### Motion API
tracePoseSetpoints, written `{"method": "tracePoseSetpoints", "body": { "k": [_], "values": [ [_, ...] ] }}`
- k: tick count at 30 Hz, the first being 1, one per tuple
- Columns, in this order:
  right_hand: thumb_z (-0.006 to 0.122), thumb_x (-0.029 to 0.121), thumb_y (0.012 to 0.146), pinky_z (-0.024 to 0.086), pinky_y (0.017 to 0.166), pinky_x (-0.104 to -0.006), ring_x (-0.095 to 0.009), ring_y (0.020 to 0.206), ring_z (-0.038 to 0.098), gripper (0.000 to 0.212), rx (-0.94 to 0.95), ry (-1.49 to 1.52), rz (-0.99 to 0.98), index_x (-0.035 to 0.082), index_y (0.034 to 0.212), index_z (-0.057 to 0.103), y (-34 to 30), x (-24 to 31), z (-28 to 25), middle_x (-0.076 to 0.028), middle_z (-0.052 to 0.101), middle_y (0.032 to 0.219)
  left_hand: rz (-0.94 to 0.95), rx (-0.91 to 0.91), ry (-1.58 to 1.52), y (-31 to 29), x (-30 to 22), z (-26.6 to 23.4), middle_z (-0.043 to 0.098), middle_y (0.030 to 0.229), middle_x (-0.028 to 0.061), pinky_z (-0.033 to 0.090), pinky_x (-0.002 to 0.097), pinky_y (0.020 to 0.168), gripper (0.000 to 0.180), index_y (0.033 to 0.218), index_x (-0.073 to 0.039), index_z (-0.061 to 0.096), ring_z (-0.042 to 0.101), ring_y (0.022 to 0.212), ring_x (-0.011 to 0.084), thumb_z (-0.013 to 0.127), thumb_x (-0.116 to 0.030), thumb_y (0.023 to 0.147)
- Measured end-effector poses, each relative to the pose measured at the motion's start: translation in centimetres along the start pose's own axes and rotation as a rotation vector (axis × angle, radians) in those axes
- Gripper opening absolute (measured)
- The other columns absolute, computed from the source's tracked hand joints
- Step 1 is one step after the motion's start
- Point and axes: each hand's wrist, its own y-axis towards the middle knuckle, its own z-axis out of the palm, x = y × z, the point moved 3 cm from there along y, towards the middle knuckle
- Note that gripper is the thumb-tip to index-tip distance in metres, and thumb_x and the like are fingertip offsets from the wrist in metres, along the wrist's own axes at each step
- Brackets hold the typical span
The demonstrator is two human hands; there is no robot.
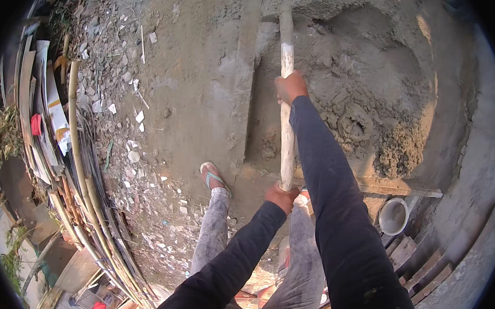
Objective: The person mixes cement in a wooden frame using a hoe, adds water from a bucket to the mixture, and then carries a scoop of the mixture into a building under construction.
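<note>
Both hands grip a long pale wooden tool handle (287, 143), which runs away from me toward the far edge. My left hand (281, 198) is closed around its near end, just in front of my legs. Farther up the shaft, my right hand (292, 87) is wrapped around it with the arm stretched out. Beyond that hand the handle turns grey with caked mud. Its far end reaches into wet grey mortar (354, 124), and the tool's head cannot be made out there. A clump of coarser brownish sand (399, 151) lies at the mortar's near right.
A straight raised edge (244, 80) borders the mortar on the left; a board (398, 189) runs along its near side. A pale bucket (394, 216) stands at right beside stacked planks (416, 261). Bamboo poles and boards (80, 161) line the left, beside rubble (133, 119).
</note>
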Motion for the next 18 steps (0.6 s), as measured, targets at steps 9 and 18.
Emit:
{"method": "tracePoseSetpoints", "body": {
  "k": [9, 18],
  "values": [
    [0.055, 0.013, 0.088, 0.046, 0.043, -0.0318, -0.015, 0.049, 0.051, 0.028, -0.021, 0.413, 0.099, -0.001, 0.109, 0.044, -4.0, -10.4, -7.9, -0.006, 0.050, 0.072, 0.386, -0.048, 0.410, -0.2, 9.5, 5.5, 0.067, 0.094, 0.0232, 0.052, 0.0438, 0.080, 0.038, 0.112, -0.009, 0.058, 0.064, 0.092, 0.0411, 0.068, -0.028, 0.081],
    [0.059, 0.010, 0.081, 0.047, 0.046, -0.0320, -0.017, 0.051, 0.057, 0.042, -0.326, 0.373, -0.038, -0.003, 0.118, 0.042, -12.6, -7.1, -6.4, -0.013, 0.059, 0.076, 0.343, 0.076, 0.340, 1.6, 13.1, 0.1, 0.067, 0.088, 0.0222, 0.052, 0.0445, 0.075, 0.036, 0.107, -0.007, 0.060, 0.065, 0.088, 0.0412, 0.070, -0.031, 0.082]
  ]
}}
